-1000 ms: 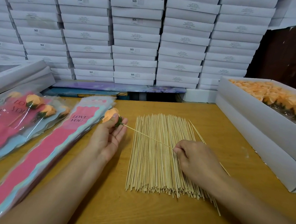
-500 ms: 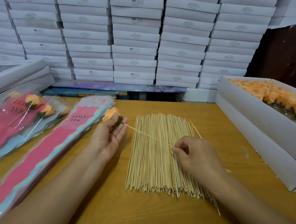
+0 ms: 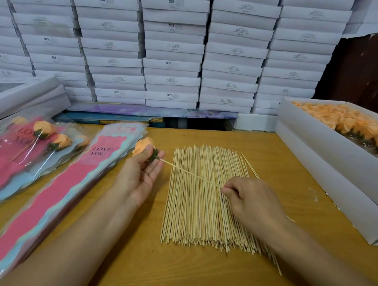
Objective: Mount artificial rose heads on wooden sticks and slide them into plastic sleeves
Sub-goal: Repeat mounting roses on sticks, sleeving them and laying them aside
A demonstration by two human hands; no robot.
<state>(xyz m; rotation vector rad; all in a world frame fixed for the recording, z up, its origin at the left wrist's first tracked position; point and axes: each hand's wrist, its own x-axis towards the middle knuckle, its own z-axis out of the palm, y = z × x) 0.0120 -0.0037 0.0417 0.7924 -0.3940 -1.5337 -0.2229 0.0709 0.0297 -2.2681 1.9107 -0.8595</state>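
My left hand (image 3: pixel 141 172) pinches an orange rose head (image 3: pixel 141 147) with a green base between thumb and fingers. A thin wooden stick (image 3: pixel 190 174) runs from that green base down-right to my right hand (image 3: pixel 249 200), which pinches its other end. Both hands hover over a wide pile of wooden sticks (image 3: pixel 204 201) on the table. An empty pink and blue "LOVE YOU" sleeve stack (image 3: pixel 54 192) lies left of my left hand. Further left lie filled sleeves with roses (image 3: pixel 41 131) on sticks.
A long white box of orange rose heads (image 3: pixel 350 124) stands along the right, on a second white box (image 3: pixel 327 184). Stacks of white boxes (image 3: pixel 174 49) wall off the back. More white boxes (image 3: pixel 20 95) sit at far left. The wooden table (image 3: pixel 175 274) shows in front.
My right hand has shifted slightly up and left along the stick toward the rose. The left hand and rose stay in place.
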